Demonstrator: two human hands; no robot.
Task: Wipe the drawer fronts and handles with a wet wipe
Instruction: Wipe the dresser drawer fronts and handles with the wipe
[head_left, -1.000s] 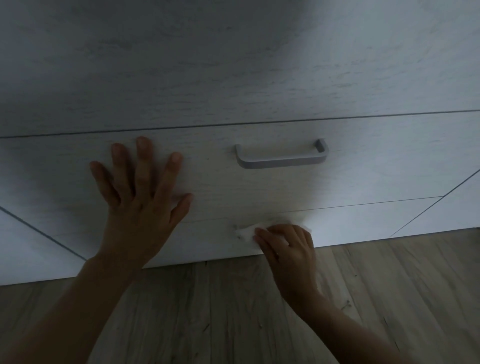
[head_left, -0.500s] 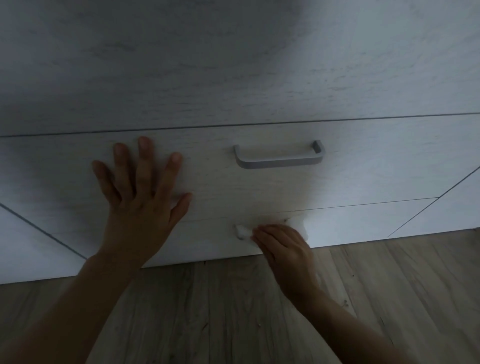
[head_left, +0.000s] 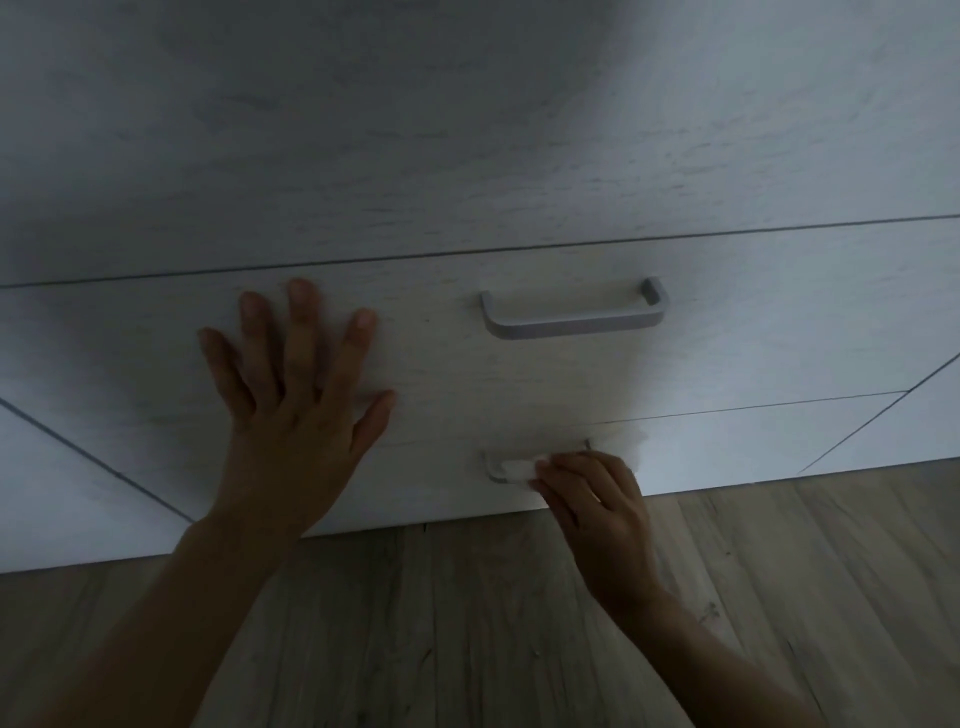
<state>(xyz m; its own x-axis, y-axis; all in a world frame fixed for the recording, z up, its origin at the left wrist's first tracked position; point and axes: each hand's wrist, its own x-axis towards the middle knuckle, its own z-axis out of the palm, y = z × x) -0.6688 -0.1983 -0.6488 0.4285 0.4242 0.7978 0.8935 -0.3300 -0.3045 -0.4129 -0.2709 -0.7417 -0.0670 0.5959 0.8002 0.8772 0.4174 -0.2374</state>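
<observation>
A pale wood-grain dresser (head_left: 467, 130) fills the view, standing on a plank floor (head_left: 467, 623). Across it runs the upper drawer front (head_left: 753, 332), and under that the bottom drawer front (head_left: 727, 447), just above the floor. The left hand (head_left: 296, 431) lies flat against the upper front, fingers straight, spread, pointing up. The right hand (head_left: 597, 509) is down at the bottom drawer, fingers curled, pinching the wipe. The upper handle (head_left: 571, 325), a grey bar, runs left to right, no hand on it. The lower handle (head_left: 493, 467) lies the same way, and the white wet wipe (head_left: 517, 470) is bunched along its left part.
</observation>
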